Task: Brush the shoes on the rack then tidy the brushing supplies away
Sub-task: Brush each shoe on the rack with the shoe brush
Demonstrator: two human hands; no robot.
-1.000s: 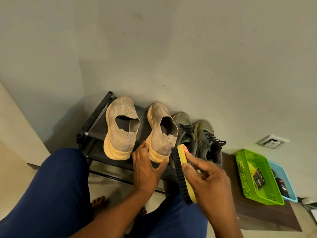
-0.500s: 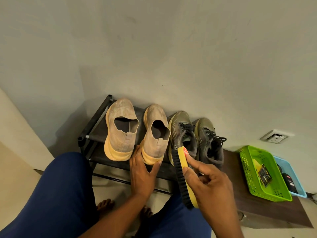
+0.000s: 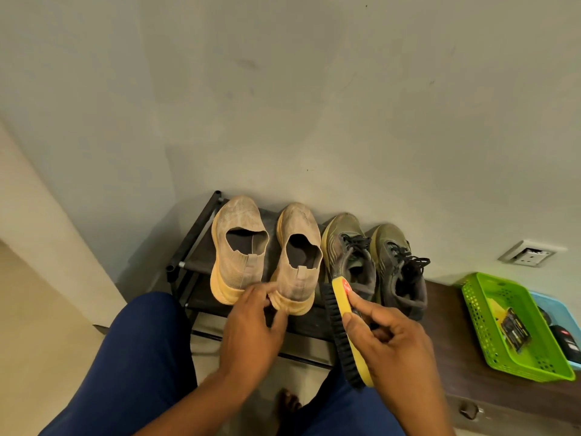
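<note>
Two beige slip-on shoes with orange soles stand on the black shoe rack (image 3: 195, 234), the left beige shoe (image 3: 240, 243) and the right beige shoe (image 3: 298, 256). Beside them sit two olive laced sneakers (image 3: 349, 253) (image 3: 399, 269). My left hand (image 3: 254, 328) pinches the heel of the right beige shoe. My right hand (image 3: 396, 354) grips a yellow brush (image 3: 344, 319) with black bristles facing left, held in front of the first olive sneaker.
A green basket (image 3: 471, 313) holding a dark packet and a blue basket (image 3: 569, 313) with dark items stand on a brown low surface (image 3: 440, 309) at the right. A wall socket (image 3: 528, 253) is above them. My blue-trousered legs and bare foot fill the foreground.
The right beige shoe has been set back straight on the rack beside its pair. My left hand slid from its side to its heel. The brush stayed in my right hand.
</note>
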